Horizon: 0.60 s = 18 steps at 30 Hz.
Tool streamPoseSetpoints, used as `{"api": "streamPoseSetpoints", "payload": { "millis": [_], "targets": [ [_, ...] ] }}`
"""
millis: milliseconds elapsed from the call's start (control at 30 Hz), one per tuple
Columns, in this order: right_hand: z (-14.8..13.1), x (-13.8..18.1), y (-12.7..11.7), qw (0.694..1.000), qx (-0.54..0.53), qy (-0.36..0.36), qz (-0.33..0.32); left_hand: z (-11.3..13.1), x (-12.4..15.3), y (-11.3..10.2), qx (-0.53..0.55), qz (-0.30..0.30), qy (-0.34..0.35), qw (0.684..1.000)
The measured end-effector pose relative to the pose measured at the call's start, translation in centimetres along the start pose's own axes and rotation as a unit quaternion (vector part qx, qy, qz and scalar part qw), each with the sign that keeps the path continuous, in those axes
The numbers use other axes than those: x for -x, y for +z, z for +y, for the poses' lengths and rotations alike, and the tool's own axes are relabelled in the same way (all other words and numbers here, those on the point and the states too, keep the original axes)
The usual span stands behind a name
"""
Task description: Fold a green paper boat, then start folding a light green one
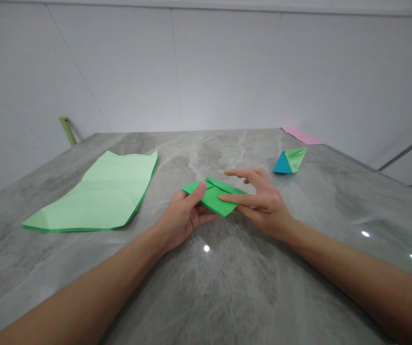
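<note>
A folded green paper (216, 197) with pointed corners and layered flaps is held between my two hands, a little above the tabletop. My left hand (184, 215) grips its left part, the thumb on top and the fingers underneath. At the right side, my right hand (263, 203) pinches the paper, one finger lying on its upper face and others beneath it. The index finger of that hand is raised off the paper and points left. Part of the paper's underside is hidden by my fingers.
Creased light green sheets (101, 191) lie to the left on the grey marbled table (206, 297). A small blue and green folded paper piece (290, 161) stands at the right. Pink paper (302, 135) rests by the back right edge, before a white wall (206, 72).
</note>
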State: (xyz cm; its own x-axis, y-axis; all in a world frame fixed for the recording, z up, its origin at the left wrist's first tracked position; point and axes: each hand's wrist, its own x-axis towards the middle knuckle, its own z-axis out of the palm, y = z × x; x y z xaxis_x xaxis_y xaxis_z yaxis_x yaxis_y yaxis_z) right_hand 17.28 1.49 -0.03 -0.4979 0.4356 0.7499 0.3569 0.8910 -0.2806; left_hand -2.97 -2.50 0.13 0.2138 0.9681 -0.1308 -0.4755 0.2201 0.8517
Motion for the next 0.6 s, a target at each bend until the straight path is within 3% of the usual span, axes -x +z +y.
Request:
{"api": "streamPoseSetpoints", "payload": {
  "millis": [100,200,267,333,433,500,600],
  "targets": [
    [-0.6,0.1,0.1,0.998,-0.011,-0.02,-0.061,0.1,0.0,0.4,0.035,0.061,0.016,0.997],
    [-0.5,0.3,0.4,0.994,-0.085,0.053,-0.042,0.2,-0.4,0.0,0.04,0.107,0.037,0.993],
    [-0.2,0.5,0.7,0.976,-0.164,0.143,0.003,0.0,-0.6,-0.2,0.041,0.09,0.049,0.994],
    [0.0,0.5,1.1,0.938,-0.247,0.244,0.023,-0.3,-0.5,-0.4,0.035,0.046,0.05,0.997],
    [-0.1,0.5,1.4,0.881,-0.299,0.362,-0.049,-0.7,-0.2,-0.3,0.015,-0.004,0.041,0.999],
    [-0.2,0.4,1.4,0.872,-0.278,0.393,-0.089,-0.7,-0.1,-0.3,0.004,0.003,0.041,0.999],
    [-0.4,0.3,1.1,0.882,-0.254,0.39,-0.08,-0.6,-0.4,-0.3,-0.003,0.047,0.048,0.998]
  ]
}}
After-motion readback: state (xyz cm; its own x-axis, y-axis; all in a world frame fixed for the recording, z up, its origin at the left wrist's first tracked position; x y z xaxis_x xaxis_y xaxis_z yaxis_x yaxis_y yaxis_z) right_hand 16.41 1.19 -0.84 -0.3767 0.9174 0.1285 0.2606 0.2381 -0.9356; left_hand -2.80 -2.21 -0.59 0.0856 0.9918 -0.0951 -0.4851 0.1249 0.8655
